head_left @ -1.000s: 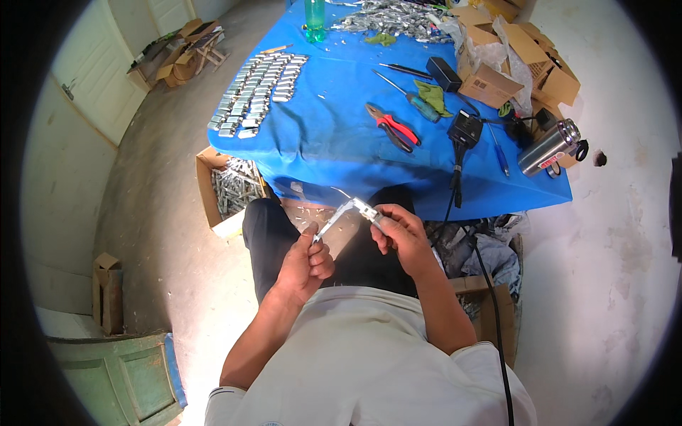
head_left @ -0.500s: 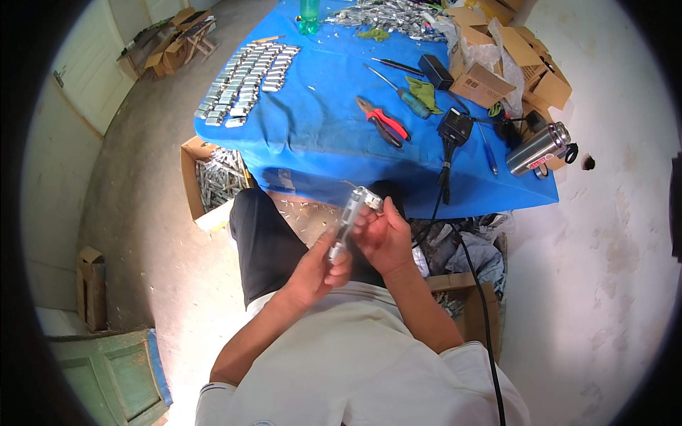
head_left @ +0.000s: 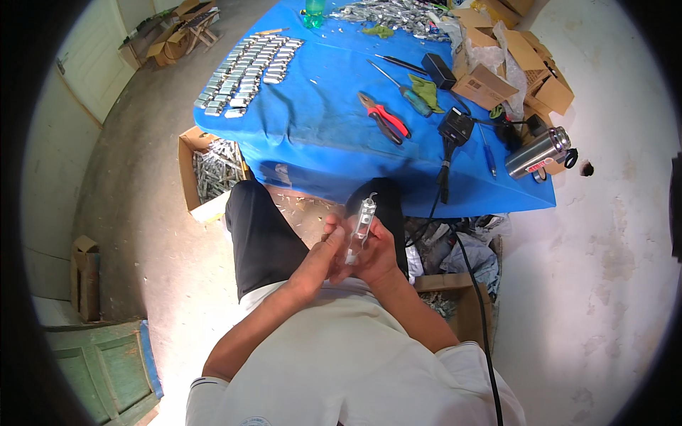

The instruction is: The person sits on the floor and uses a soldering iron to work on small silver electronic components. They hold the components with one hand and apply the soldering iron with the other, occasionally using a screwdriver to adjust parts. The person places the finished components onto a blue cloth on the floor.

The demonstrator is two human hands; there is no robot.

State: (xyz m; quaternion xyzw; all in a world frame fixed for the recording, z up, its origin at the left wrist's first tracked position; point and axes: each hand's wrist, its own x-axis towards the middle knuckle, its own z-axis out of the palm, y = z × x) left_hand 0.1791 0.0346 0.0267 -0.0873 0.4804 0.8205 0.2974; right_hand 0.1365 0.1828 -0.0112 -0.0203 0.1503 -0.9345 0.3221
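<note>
Both my hands are close together over my lap. Between them a slim silver metal part (head_left: 366,216) stands nearly upright, with a small hook-like end at its top and slots along its body. My right hand (head_left: 380,261) curls around it from the right, its palm behind the part. From the left, my left hand (head_left: 318,264) closes in at the part's lower end with bent fingers. Blur and overlapping fingers partly hide that end. On the blue-covered table (head_left: 312,135), similar silver metal pieces (head_left: 245,74) lie in rows at the far left.
Pliers (head_left: 383,117), a screwdriver (head_left: 418,101) and a black boxy device (head_left: 456,126) lie on the table. A steel flask (head_left: 540,153) lies near its right edge. Behind are a metal heap (head_left: 398,15) and cardboard boxes (head_left: 486,89). A black cable (head_left: 485,319) runs down beside my right arm.
The metal part has turned more upright and moved slightly right. My right hand has shifted from the part's upper end to lower around it; my left hand has moved in closer to the right.
</note>
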